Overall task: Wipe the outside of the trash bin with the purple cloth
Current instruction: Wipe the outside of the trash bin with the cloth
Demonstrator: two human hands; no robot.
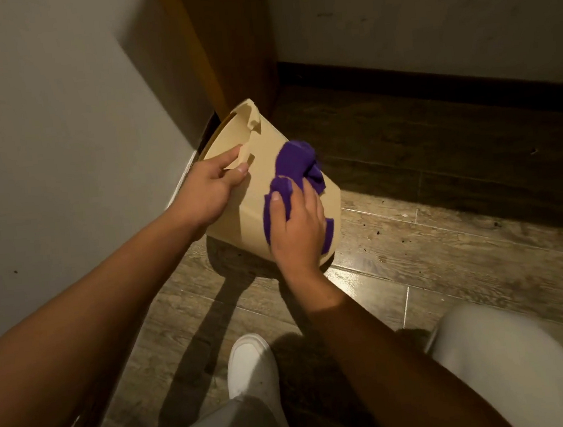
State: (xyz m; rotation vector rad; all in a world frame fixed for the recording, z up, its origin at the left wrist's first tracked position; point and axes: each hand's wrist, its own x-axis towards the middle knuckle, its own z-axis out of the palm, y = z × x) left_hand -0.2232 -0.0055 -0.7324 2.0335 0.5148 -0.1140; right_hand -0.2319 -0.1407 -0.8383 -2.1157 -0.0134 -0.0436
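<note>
We see the smooth beige plastic trash bin (263, 180), tapered and tipped away from us, resting on the wood-grain plank floor (448, 249) beside the wall. Our left hand (207, 193) pinches its rim. Our right hand (297, 232) presses the crumpled purple cloth (294, 165) flat against its side.

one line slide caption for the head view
Left hand tilts the beige trash bin by its rim while the right hand presses the purple cloth against its outside.
</note>
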